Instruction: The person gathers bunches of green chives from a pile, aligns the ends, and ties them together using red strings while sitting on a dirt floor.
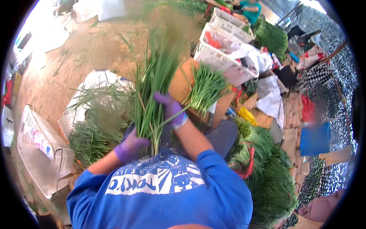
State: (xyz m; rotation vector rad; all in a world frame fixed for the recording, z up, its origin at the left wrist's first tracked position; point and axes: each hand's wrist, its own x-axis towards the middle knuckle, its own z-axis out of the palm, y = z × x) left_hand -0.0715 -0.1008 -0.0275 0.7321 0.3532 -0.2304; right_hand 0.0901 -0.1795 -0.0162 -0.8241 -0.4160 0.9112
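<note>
A tall bunch of long green chives (152,84) stands upright in front of my chest, its tops blurred. My left hand (131,148), in a purple glove, is closed at the left side of the bunch near the stalk ends. Higher up on the right, my right hand (170,108), also gloved in purple, grips the bunch with its thumb raised; a few stalks stick out past its wrist. Just to the right, a smaller bunch of chives (207,87) lies with pale ends toward me on a brown board (182,82).
Loose greens (101,126) are heaped on a white sack (103,78) to the left. A white plastic crate (45,160) stands at the far left. Tied bundles of greens (267,175) lie at my right. Beyond are white crates (225,57) and another person (251,10).
</note>
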